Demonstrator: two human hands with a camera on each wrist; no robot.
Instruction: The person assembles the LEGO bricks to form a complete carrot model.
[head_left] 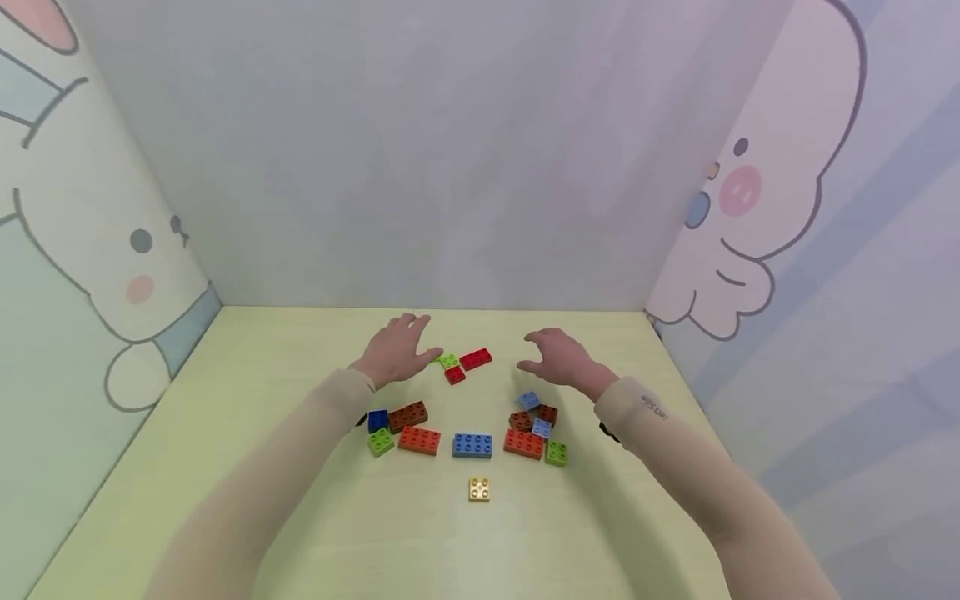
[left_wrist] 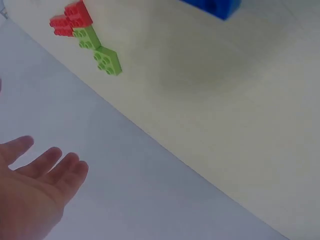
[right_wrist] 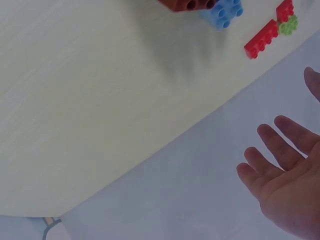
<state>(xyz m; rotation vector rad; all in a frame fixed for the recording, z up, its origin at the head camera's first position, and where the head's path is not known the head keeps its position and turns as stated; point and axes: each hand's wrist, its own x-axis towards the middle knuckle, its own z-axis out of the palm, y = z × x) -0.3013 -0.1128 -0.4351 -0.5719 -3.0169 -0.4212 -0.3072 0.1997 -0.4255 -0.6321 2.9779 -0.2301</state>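
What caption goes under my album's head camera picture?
Empty left hand and right hand over a pale yellow tabletop, a square gold plastic brick in front of a rectangular blue brick.

Soft shadows [head_left: 600,500] cross the table [head_left: 465,404]; wrist views look dimmer.

The left hand [head_left: 397,350] and right hand [head_left: 562,358] extend over the bench [head_left: 480,550], left and right of frame centre, flanking a lime brick [head_left: 449,362], small red brick [head_left: 455,376] and long red brick [head_left: 476,359], with a gold brick [head_left: 479,489] at lower centre.
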